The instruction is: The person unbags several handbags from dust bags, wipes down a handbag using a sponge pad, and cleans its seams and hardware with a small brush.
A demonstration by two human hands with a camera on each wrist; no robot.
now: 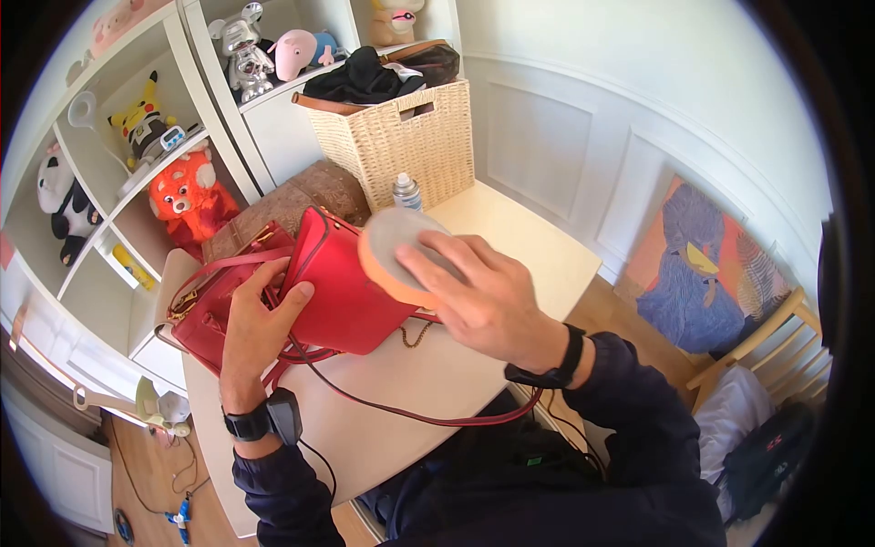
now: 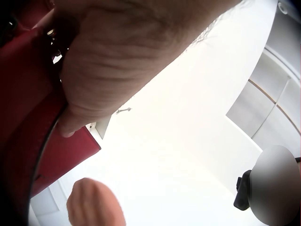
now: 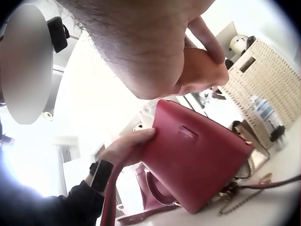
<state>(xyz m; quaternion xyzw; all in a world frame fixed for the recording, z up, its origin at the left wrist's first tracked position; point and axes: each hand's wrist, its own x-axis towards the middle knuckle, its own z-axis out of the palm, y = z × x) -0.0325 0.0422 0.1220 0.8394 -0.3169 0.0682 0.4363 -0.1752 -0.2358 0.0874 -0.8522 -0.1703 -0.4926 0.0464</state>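
Note:
A red handbag (image 1: 342, 292) is tilted on the table, its smooth face toward the right hand. The left hand (image 1: 260, 314) grips the bag's upper left edge, thumb on the face and fingers behind it. In the right hand (image 1: 488, 296) is a round orange pad with a grey top (image 1: 387, 246), held close to the bag's right side; whether they touch is unclear. The right wrist view shows the orange pad (image 3: 200, 70) above the bag (image 3: 195, 155). A long red strap (image 1: 428, 419) loops toward the person.
A wicker basket (image 1: 392, 146) with dark cloth stands at the back of the white table (image 1: 392, 401). Beside it are a small bottle (image 1: 406, 193) and a brown patterned bag (image 1: 305, 196). Shelves with plush toys rise at the left; a wooden chair (image 1: 775, 337) is at the right.

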